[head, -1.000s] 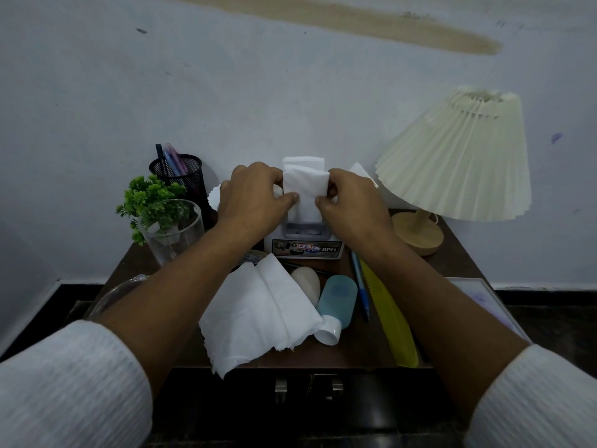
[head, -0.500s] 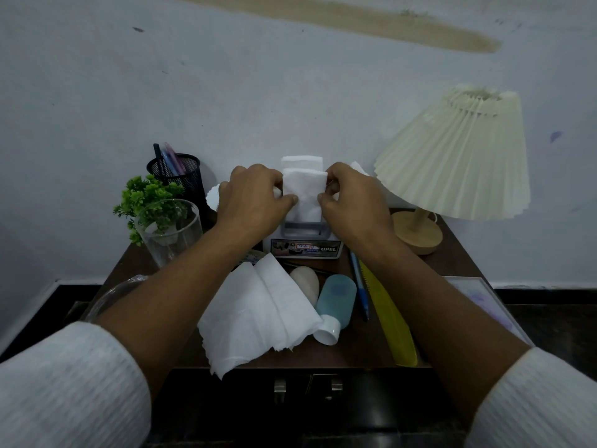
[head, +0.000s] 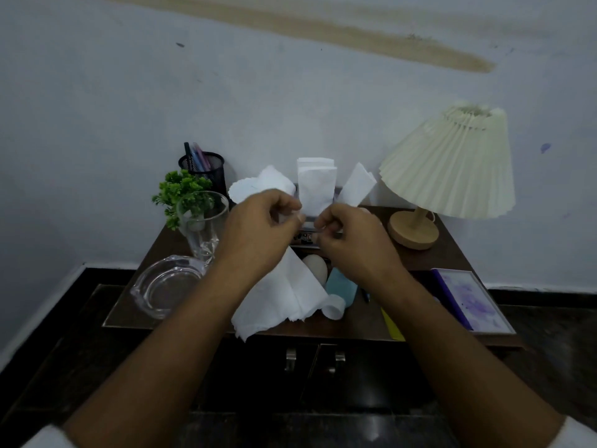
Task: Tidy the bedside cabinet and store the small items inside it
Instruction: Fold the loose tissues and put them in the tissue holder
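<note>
A folded white tissue (head: 316,185) stands upright in a small holder (head: 305,237) at the back of the dark bedside cabinet (head: 420,263). My left hand (head: 261,227) and my right hand (head: 350,236) hover just in front of it with fingers curled, and I see nothing in them. Two more tissues (head: 261,185) (head: 357,185) stick up on either side. A loose tissue (head: 284,295) lies near the front edge. Beside it are a white oval object (head: 315,265), a teal bottle (head: 340,287), a blue pen (head: 365,295) and a yellow comb (head: 391,324).
A glass ashtray (head: 168,286) and a glass with a green plant (head: 202,221) stand at the left, a mesh pen holder (head: 203,168) behind them. A pleated lamp (head: 452,166) and a picture frame (head: 468,299) are at the right. The cabinet doors (head: 290,358) are closed.
Both hands have let go of the upright tissue and drawn back toward me. The view has tilted, so the ashtray and the side tissues now show.
</note>
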